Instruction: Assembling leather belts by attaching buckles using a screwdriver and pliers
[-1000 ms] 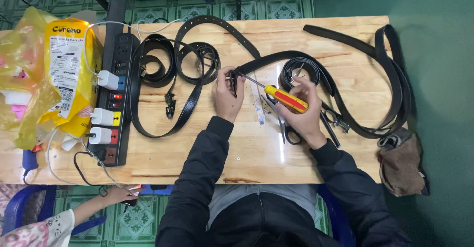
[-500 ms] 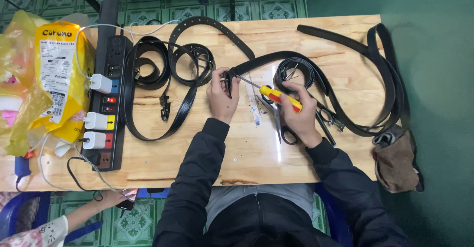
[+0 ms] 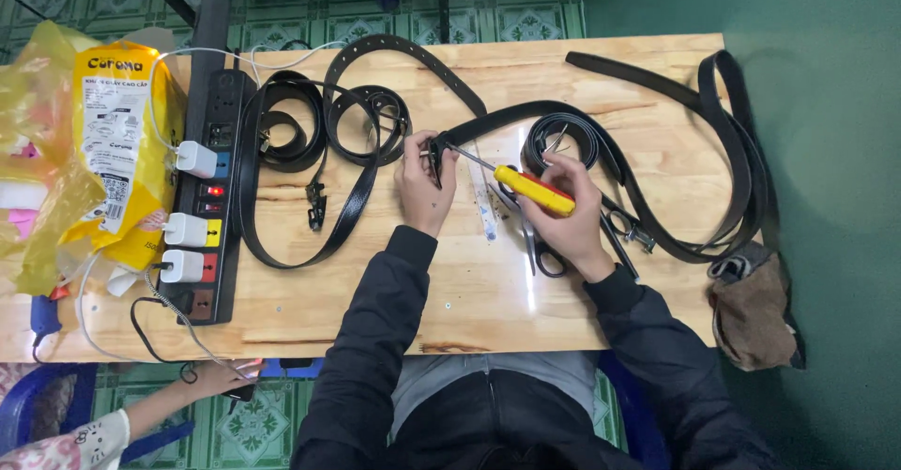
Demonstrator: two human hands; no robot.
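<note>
Risk first: the screwdriver [image 3: 526, 186] tip sits on a small buckle [image 3: 435, 154] at the end of a black belt [image 3: 526, 121], and the left hand [image 3: 424, 186] pinches that buckle right next to the tip. If the tip slips off the small fastener, it likely jabs the left fingers or scratches the leather. The belt end is raised slightly off the counter [image 3: 469, 292] and only held by fingers, so it could twist under torque and the bit would cam out. Loose scissors [image 3: 540, 245] lie under the right wrist and could get knocked.

Grip state: the right hand [image 3: 563, 221] is closed round the yellow and red handle, shaft angled up-left toward the buckle. The left hand is closed on the buckle end with thumb and fingers; exact finger placement is hard to tell.

Belt look: black, glossy, flat strap, running from the buckle near counter centre rightward into a coil and a long loop at the right edge. More black belts [image 3: 319, 141] lie coiled to the left, well apart from the hands. A black power strip [image 3: 208, 207] with white chargers lies at the far left beside a yellow bag [image 3: 103, 141]. A brown pouch [image 3: 755, 310] hangs off the right edge. Another person's hand [image 3: 221, 376] shows below the counter.
</note>
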